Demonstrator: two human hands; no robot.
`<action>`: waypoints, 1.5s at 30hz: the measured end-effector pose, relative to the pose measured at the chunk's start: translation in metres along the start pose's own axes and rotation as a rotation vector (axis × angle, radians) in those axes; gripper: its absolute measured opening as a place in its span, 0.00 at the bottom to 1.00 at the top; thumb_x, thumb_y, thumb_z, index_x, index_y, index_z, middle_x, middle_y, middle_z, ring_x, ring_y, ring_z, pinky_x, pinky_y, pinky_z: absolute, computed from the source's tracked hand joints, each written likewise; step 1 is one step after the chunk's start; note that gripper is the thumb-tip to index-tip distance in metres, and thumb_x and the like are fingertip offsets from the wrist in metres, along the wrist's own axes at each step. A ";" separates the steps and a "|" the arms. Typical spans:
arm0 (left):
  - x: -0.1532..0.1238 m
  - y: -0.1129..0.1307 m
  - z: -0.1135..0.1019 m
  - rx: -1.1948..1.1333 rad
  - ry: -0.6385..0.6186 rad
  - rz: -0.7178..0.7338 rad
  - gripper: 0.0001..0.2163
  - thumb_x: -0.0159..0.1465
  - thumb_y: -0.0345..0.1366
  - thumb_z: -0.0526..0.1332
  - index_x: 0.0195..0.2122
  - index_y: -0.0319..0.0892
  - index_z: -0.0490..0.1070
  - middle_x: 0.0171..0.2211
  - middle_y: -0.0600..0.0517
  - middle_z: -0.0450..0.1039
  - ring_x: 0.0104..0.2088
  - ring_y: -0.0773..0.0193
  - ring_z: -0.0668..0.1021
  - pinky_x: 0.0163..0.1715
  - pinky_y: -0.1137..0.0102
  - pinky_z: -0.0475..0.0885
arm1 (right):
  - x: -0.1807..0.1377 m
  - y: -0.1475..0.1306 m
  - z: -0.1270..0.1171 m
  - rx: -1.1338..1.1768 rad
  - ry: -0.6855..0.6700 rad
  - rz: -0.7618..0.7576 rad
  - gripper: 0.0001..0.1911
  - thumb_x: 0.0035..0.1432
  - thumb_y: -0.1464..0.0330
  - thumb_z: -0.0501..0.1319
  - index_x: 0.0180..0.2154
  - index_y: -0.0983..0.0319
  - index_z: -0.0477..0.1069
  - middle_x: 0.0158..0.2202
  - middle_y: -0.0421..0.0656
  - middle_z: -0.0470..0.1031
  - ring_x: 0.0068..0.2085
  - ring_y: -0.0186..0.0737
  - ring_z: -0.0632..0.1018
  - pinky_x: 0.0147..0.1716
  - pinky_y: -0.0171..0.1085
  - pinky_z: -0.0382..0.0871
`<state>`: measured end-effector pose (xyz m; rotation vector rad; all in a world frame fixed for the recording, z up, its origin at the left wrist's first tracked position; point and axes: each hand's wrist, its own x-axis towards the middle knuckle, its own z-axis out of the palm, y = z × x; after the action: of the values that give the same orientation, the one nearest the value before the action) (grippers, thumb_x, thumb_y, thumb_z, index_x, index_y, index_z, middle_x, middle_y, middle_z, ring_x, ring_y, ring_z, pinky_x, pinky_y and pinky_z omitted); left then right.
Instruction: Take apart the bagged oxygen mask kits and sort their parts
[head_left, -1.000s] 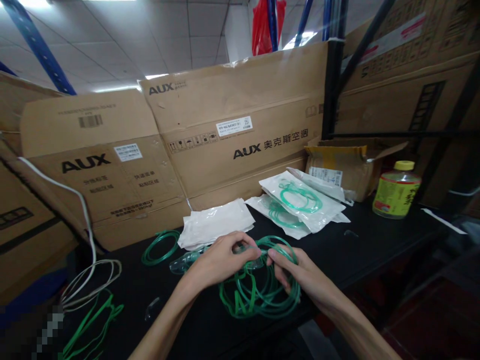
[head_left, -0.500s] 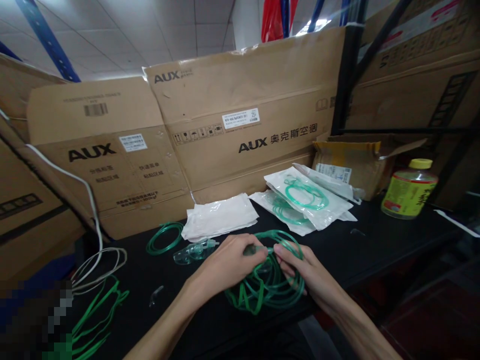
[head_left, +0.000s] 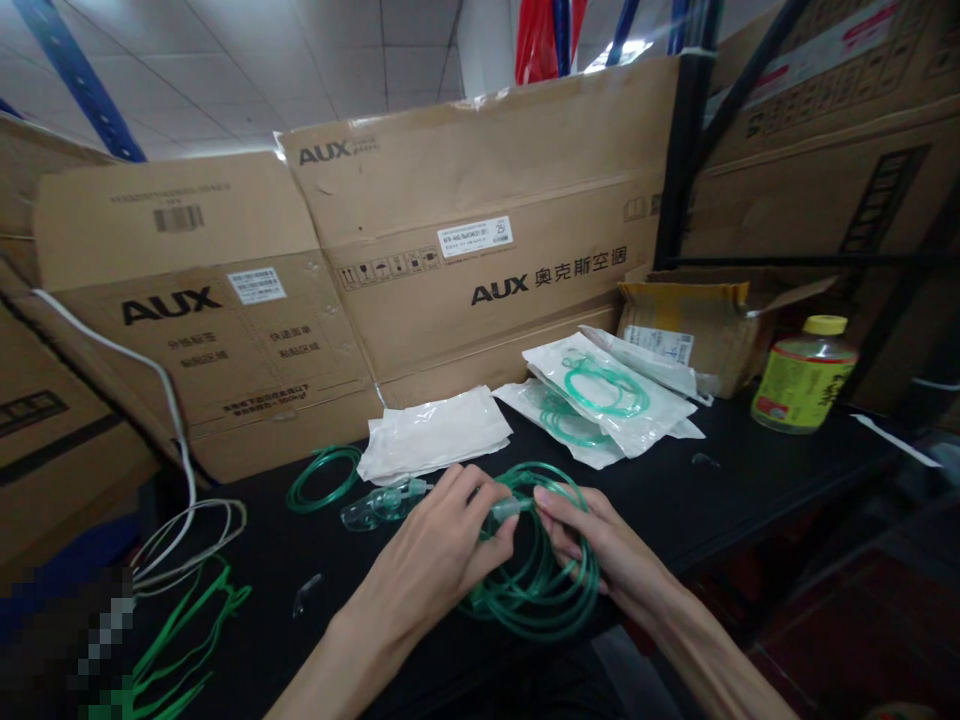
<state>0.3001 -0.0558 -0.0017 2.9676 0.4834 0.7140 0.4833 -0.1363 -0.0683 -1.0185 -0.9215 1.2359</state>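
Observation:
A coil of clear green tubing (head_left: 551, 620) hangs between my hands over the front of the black table. My left hand (head_left: 450, 535) is closed around a clear connector (head_left: 504, 508), its thumb below and fingers above. My right hand (head_left: 592, 535) pinches the tube end at that connector, and several loops of the coil pass around its fingers. Left of my left hand lies a clear plastic piece with a nozzle (head_left: 382, 503). Beside it rests a smaller coil of green tubing (head_left: 322, 480).
White packets (head_left: 435, 435) lie behind my hands. Clear-fronted packets with green tubing (head_left: 607, 385) are stacked to the right, near an open carton (head_left: 682, 310) and a yellow-labelled bottle (head_left: 802, 380). Green straps (head_left: 180, 640) and a white cable (head_left: 176, 400) are at left. Large cardboard (head_left: 420, 330) stands behind.
My left hand has turned and its fingers have lifted and spread a little at the connector. The green strap seen below it in the coil is out of sight. The view has shifted slightly.

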 end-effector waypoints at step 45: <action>-0.046 -0.011 0.001 0.094 0.000 -0.645 0.18 0.73 0.46 0.53 0.50 0.42 0.79 0.49 0.44 0.81 0.51 0.50 0.80 0.54 0.57 0.73 | 0.038 -0.011 -0.011 -0.406 -0.157 0.027 0.26 0.63 0.46 0.60 0.37 0.64 0.73 0.18 0.29 0.57 0.14 0.24 0.58 0.10 0.24 0.51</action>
<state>0.2588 -0.0597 -0.0240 2.6171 1.4073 0.6189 0.5011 -0.1006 -0.0605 -1.2661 -1.3210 1.1882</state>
